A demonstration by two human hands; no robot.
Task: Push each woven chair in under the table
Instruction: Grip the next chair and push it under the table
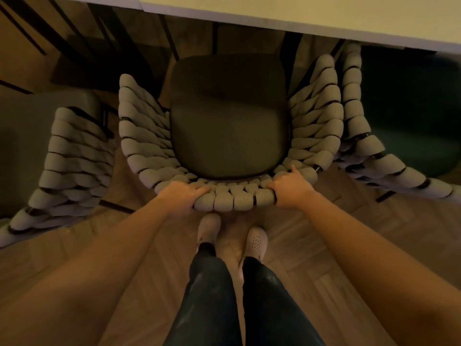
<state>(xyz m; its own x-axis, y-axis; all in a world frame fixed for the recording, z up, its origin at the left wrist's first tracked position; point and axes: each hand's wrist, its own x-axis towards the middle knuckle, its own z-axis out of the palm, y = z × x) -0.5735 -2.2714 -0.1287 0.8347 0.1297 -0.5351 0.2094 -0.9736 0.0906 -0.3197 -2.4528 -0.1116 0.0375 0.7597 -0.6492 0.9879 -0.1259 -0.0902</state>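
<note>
Head camera looks steeply down, close overhead.

What you're wearing, seen from above

Your left hand (184, 196), right hand (291, 189) and both forearms (119, 245) are bare across the lower frame. At lower centre you wear dark, faintly speckled trousers (212, 295) and pale shoes (257, 242), the right one dotted with small holes over the toe.

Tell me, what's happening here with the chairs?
A person stands behind the middle chair, with the left hand and the right hand both gripping the top of its woven back. Its dark seat lies fully in view in front of the table, so it isn't pushed under yet. A second chair stands to its left and a third chair to its right.
</note>
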